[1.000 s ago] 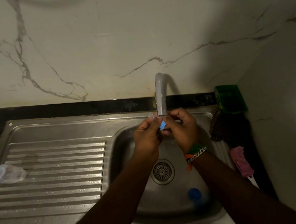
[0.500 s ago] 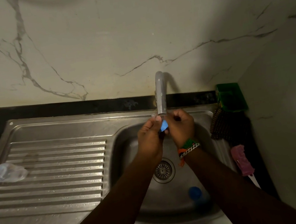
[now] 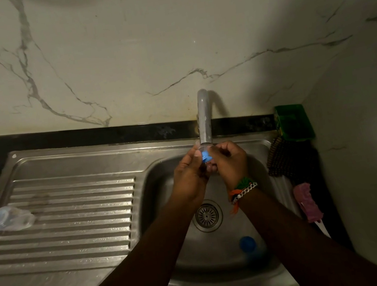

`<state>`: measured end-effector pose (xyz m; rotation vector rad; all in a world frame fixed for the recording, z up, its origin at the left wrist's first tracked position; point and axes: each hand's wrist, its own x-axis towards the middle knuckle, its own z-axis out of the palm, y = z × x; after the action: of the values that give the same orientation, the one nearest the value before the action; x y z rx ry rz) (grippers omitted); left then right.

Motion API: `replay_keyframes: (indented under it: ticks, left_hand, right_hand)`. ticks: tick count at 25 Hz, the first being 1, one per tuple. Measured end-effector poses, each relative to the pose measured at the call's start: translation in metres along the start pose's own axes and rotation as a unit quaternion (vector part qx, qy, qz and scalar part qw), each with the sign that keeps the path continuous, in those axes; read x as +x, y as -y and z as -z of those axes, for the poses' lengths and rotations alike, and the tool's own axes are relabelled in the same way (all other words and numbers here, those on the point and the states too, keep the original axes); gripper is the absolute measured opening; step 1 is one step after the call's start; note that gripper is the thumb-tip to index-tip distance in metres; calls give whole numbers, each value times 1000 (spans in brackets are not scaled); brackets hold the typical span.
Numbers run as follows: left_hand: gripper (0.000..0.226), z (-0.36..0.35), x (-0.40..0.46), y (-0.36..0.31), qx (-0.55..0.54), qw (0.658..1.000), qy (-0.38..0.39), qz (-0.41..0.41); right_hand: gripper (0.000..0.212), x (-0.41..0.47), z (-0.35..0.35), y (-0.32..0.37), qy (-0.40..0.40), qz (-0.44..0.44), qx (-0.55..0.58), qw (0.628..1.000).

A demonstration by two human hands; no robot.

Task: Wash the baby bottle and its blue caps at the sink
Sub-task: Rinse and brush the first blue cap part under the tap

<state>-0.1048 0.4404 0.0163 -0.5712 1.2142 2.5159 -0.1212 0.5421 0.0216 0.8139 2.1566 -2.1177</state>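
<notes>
Directly beneath the tap spout (image 3: 204, 120), over the far side of the sink basin (image 3: 164, 181), I hold a small blue cap (image 3: 205, 157) between both hands. My left hand (image 3: 189, 179) meets it from the left, thumb and fingertips (image 3: 195, 153) curled against its edge; my right hand (image 3: 231, 162) closes on it from the right, fingers folded in. The cap lies between the two sets of fingers, touching both, just under the spout mouth; most of it is covered, so I cannot tell its long axis or which face turns upward. Neither hand is clearly nearer; they share the hold about equally. Both forearms rise from the near rim, converging toward the tap, wrists bent slightly inward. Whether water is running is not clear in this dim light.

A second blue cap (image 3: 247, 243) rests on the basin floor near the front, well apart from my hands, nearer my right arm. The clear baby bottle (image 3: 9, 219) lies on its side at the left end of the ribbed draining board (image 3: 71, 223), long axis roughly left to right, well apart from both hands, the left being closer. I judge one cap in hand, with the other cap and bottle still to collect.
</notes>
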Motion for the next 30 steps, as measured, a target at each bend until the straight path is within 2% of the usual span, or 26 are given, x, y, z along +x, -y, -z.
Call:
replay_keyframes:
  ticks: [4, 7, 10, 12, 15, 18, 22, 24, 25, 27, 30]
  left_hand:
    - [31, -7, -3, 8, -24, 999, -32, 9]
    - [34, -10, -2, 4, 19, 1000, -6, 6]
    - [36, -7, -3, -8, -3, 1000, 9, 28]
    - [40, -5, -1, -13, 11, 999, 21, 32]
    - [32, -9, 5, -13, 64, 998, 7, 10]
    - [18, -12, 6, -8, 78, 996, 10, -30]
    - [29, -7, 4, -5, 52, 996, 45, -59]
    - [30, -4, 2, -8, 27, 998, 38, -46]
    - [32, -3, 1, -9, 18, 998, 33, -41]
    - [38, 2, 2, -12, 17, 999, 33, -38]
    - [44, 6, 2, -17, 30, 996, 70, -36]
  right_hand:
    - [10, -3, -2, -4, -1, 11, -3, 1000]
    - [12, -6, -1, -6, -7, 23, -25, 999]
    - [18, -6, 4, -2, -3, 17, -5, 1000]
    - [31, -5, 8, 1, 50, 51, -24, 997]
    - [24, -6, 15, 4, 144, 123, -77, 979]
    - [12, -4, 21, 9, 94, 169, -114, 974]
    - [5, -16, 11, 13, 45, 186, -80, 978]
    - [8, -21, 3, 15, 32, 118, -15, 992]
    - [11, -22, 2, 19, 28, 43, 45, 998]
    - [12, -20, 5, 27, 25, -89, 148, 985]
    - [15, -16, 10, 31, 24, -132, 144, 980]
